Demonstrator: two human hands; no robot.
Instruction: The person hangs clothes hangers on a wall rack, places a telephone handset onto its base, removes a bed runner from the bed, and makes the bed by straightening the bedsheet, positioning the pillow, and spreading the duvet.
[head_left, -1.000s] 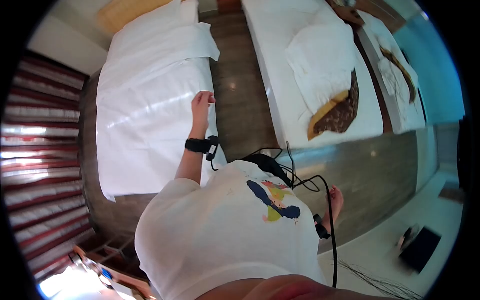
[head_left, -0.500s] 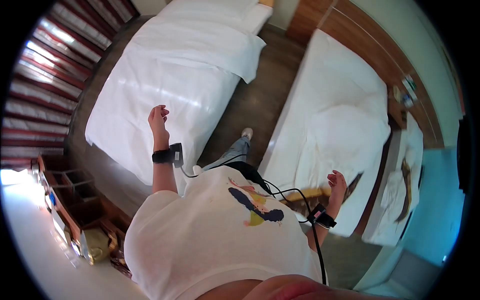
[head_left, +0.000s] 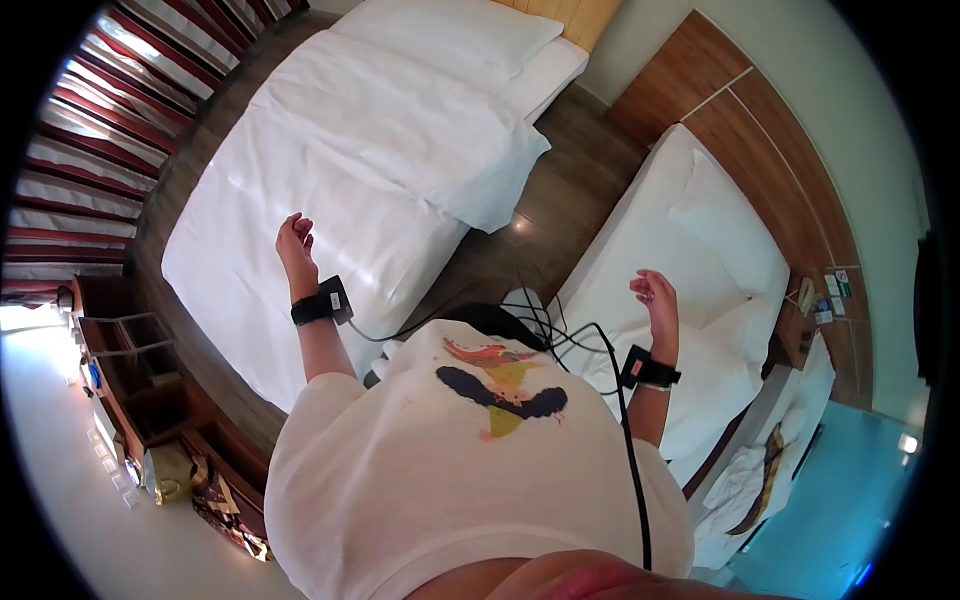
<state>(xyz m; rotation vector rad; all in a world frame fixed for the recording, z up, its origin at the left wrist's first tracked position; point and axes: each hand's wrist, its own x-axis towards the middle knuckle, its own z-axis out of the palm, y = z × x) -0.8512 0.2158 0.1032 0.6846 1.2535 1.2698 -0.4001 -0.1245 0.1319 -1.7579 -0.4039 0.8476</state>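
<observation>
My left hand (head_left: pixel 295 240) is in the air over a bed with a white duvet (head_left: pixel 345 170), its fingers loosely bent and holding nothing. Over a second white bed (head_left: pixel 640 240) on the right, my right hand (head_left: pixel 656 292) is raised with slack, slightly parted fingers and nothing in them. Each wrist wears a black strap with a small box, the left box (head_left: pixel 337 300) and the right box (head_left: pixel 634 366). A black cable (head_left: pixel 622 420) runs across my front. The first bed has a white pillow (head_left: pixel 500 35) at its head.
A dark floor strip (head_left: pixel 570 160) runs between the beds. Striped curtains (head_left: pixel 90 170) hang at the left, above a wooden shelf unit (head_left: pixel 165 410) holding bags. On the right are a nightstand (head_left: pixel 795 335) with a phone and another surface with crumpled white linen (head_left: pixel 735 485).
The view has turned and shifted forward, bringing more of both beds' heads into sight. My right hand has risen higher in view; my left hand has shifted slightly left.
</observation>
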